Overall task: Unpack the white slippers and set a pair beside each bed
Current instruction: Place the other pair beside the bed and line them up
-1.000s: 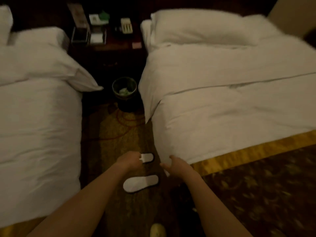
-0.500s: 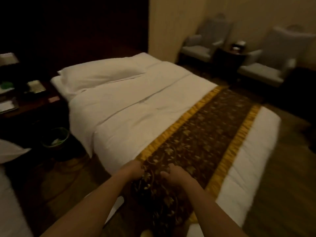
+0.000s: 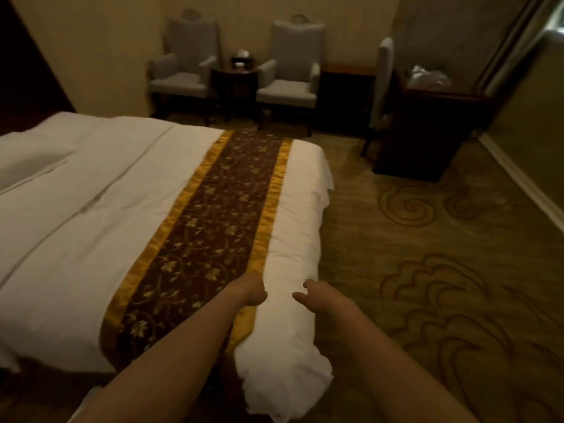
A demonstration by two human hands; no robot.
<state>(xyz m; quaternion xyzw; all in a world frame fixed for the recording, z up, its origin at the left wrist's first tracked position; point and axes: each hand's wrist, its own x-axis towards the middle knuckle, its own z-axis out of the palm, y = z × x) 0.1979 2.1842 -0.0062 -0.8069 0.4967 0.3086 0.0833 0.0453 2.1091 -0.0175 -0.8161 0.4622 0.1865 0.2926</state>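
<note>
- We see both bare forearms reach forward over the foot end of a bed (image 3: 91, 209); the room is dim and the edges of the view are soft.
- The left hand (image 3: 248, 290) is curled into a loose fist, fingers drawn together, over the gold border of the bed runner (image 3: 213, 209); nothing shows inside it, and we cannot tell whether it touches the cloth.
- The right hand (image 3: 320, 296) hangs just beside it, over the white duvet at the bed's corner; its fingers are spread apart and slightly bent, holding nothing.
- The two hands are near each other but apart — a strip of white bedding shows between them.
- The white slippers are nowhere in this view; we cannot tell where they lie.
- The runner is dark brown with a leaf pattern and gold edges; it crosses the bed from the near side to the far side, and the white duvet lies on both sides of it.
- A pillow (image 3: 30, 160) lies at the left edge, toward the head of the bed.
- Beyond the bed, against the far wall, stand two grey armchairs (image 3: 290, 74) with a small dark side table (image 3: 233, 83) between them; something small sits on the table, too dim to name.
- To the right stands a dark wooden cabinet (image 3: 427, 126) with crumpled clear plastic (image 3: 428, 76) on top.
- The patterned carpet (image 3: 442, 254) — swirls and cloud shapes — fills the right side of the view.
</note>
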